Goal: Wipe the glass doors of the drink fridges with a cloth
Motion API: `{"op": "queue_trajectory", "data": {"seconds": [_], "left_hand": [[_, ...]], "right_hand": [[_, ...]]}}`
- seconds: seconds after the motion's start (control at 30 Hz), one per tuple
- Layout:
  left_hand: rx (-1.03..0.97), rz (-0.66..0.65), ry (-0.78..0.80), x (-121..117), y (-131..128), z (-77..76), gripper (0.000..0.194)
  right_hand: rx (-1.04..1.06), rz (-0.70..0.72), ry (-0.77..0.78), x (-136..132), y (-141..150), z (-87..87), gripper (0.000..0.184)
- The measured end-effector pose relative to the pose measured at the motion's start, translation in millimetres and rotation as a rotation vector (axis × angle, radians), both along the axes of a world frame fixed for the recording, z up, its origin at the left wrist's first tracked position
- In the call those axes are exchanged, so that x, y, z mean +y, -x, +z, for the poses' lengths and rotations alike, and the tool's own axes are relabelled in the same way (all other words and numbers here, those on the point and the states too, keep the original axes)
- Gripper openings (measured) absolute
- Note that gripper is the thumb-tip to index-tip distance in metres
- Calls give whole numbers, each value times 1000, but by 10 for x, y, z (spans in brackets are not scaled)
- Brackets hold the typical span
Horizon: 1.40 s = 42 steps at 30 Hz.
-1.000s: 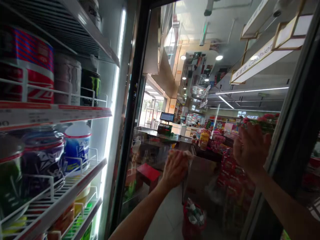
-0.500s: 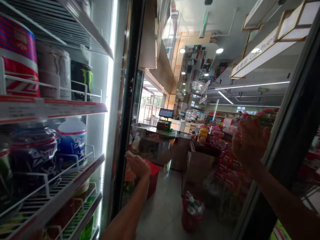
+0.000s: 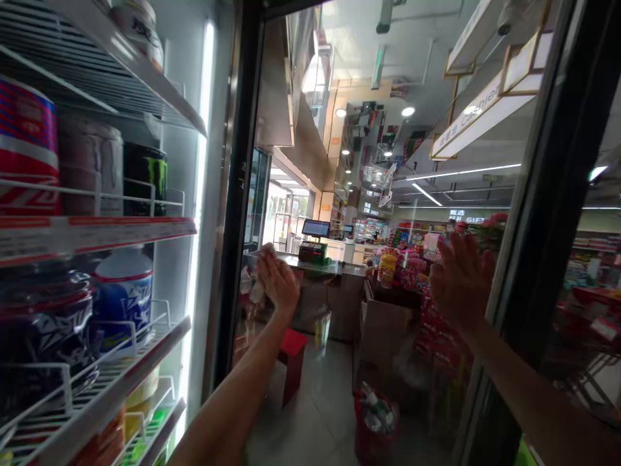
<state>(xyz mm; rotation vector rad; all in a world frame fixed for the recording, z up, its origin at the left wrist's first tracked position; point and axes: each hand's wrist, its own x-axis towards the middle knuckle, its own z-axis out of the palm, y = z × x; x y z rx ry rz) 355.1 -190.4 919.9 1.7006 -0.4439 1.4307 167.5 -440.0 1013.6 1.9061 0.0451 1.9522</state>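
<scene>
The left hand (image 3: 277, 285), fingers close together, holds what looks like a pale cloth (image 3: 265, 251) against the glass door (image 3: 378, 226) near its left edge; the right hand (image 3: 458, 278), fingers parted, is near the right edge.

Left hand (image 3: 278, 279) at glass door (image 3: 334, 362)

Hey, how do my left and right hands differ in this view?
The left hand is more brightly lit; the right hand is in shadow. The left hand is nearer the lit shelves; the right hand is farther from them. The left hand seems to have something pale, perhaps a cloth, at its fingertips; the right hand shows none. Both are raised before the glass door.
</scene>
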Motion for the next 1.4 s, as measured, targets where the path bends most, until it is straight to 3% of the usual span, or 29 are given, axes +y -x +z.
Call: {"op": "queue_trajectory", "data": {"seconds": [0.07, 0.17, 0.23, 0.27, 0.3, 0.4, 0.43, 0.47, 0.5, 0.6, 0.67, 0.73, 0.83, 0.9, 0.93, 1.03, 1.13, 1.2, 1.27, 1.37, 1.4], "left_hand": [[-123, -13, -112, -275, 212, 155, 51], [-477, -64, -603, -706, 567, 310, 45], [-608, -58, -790, -783, 624, 454, 45], [-576, -38, -753, -744, 579, 553, 45], [-479, -13, -617, -669, 496, 667, 46], [-105, 57, -63, -440, 209, 1010, 49], [-50, 67, 32, -422, 170, 1084, 50], [-59, 68, 29, -448, 182, 1124, 50], [-138, 58, -71, -514, 245, 1128, 49], [-596, -13, -662, -835, 610, 1043, 49], [-794, -50, -910, -1004, 802, 1062, 50], [-753, -44, -854, -1050, 832, 1222, 50], [-426, 3, -381, -975, 682, 1599, 50], [-304, 10, -197, -969, 627, 1787, 50], [-319, 0, -216, -1003, 648, 1843, 50], [-495, -50, -494, -1227, 882, 1918, 47], [-491, -49, -543, -1495, 1193, 1917, 46], [-503, -41, -537, -1627, 1358, 1766, 47], [-651, -61, -663, -1701, 1473, 1415, 48], [-929, -118, -954, -1679, 1519, 752, 46], [-977, -128, -1008, -1639, 1489, 613, 46]], "right_hand": [[16, 2, -1, 7, 18, -8, 46], [29, 16, 20, -7, 42, -13, 47], [40, 30, 31, -17, 52, -10, 49], [44, 36, 31, -18, 56, -9, 50], [47, 39, 26, -16, 58, -7, 50], [32, 38, 6, -1, 62, -7, 53], [20, 45, 2, 2, 63, -8, 54], [7, 61, 3, 1, 66, -10, 55], [-2, 84, 7, -2, 70, -13, 56], [-27, 164, 13, -32, 87, -26, 57], [-41, 198, 2, -58, 95, -35, 57], [-50, 218, -14, -76, 97, -40, 56], [-51, 282, -30, -76, 92, -40, 54], [-51, 373, -42, -67, 95, -33, 54], [-48, 426, -48, -65, 104, -25, 55], [-9, 520, -84, -90, 185, 31, 56], [21, 452, -24, -159, 351, 161, 54], [-24, 388, 57, -204, 467, 269, 53], [-68, 366, 96, -233, 547, 355, 54], [-61, 412, 55, -273, 578, 397, 54], [-52, 440, 30, -295, 570, 391, 55]]}}
